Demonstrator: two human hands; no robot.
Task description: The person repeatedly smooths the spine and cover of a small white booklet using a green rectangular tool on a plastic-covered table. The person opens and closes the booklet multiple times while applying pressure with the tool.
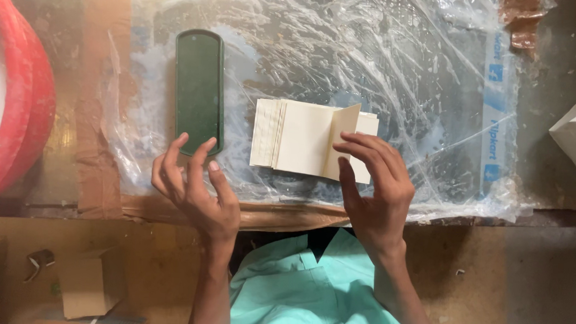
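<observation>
both forearms reach up from the bottom edge, bare, wrists slightly bent back. the left hand (193, 180) is raised palm up, fingers loosely curled and spread, closed on nothing. the right hand (374, 185) is tilted on its edge, fingers long and close together, thumb pinching toward the fingertips.

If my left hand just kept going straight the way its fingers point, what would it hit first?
Most likely the green tray. The left hand has its fingertips pointing up the table and already at the tray's near end. Whether they touch it is unclear; depth is hard to judge from above.
</observation>
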